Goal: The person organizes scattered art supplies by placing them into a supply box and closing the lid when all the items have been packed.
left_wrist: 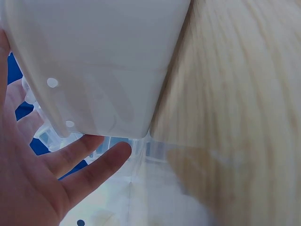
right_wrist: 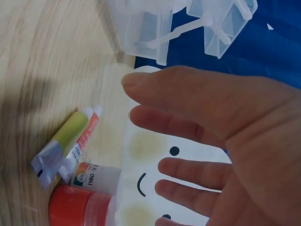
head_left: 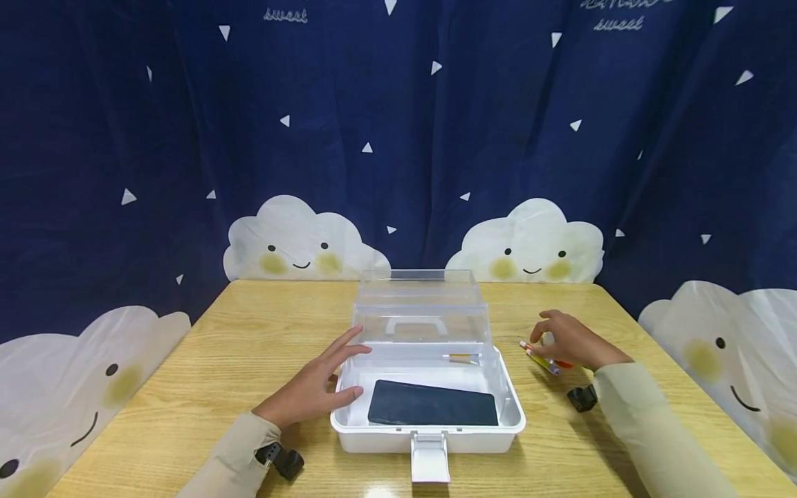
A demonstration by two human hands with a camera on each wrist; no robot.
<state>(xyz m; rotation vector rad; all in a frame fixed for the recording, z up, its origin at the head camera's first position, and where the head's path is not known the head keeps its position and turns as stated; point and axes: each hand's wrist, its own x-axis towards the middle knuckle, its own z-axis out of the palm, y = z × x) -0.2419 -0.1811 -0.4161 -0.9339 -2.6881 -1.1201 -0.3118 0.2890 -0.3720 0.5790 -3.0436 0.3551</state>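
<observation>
A white plastic box [head_left: 373, 440] stands with its clear lid [head_left: 423, 321] raised. Inside lie a flat dark panel [head_left: 432, 404] and a yellow-and-white tube [head_left: 462, 358]. Beside the box's left end is my left hand [head_left: 314, 384], fingers spread and mostly straight along its wall and rim. My right hand [head_left: 569, 339] hovers over a small group right of the box, its fingers loosely bent around nothing. That group holds a yellow-green paint tube [right_wrist: 70, 129], an orange-red tube [right_wrist: 87, 134], and a white glue bottle [right_wrist: 99, 178] marked "deli" with a red cap [right_wrist: 70, 205].
The wooden table [head_left: 249, 339] extends on both sides of the box. Its white front latch [head_left: 430, 460] hangs down towards the near edge. Behind the table hangs a dark blue curtain [head_left: 336, 173] with white triangles and smiling clouds.
</observation>
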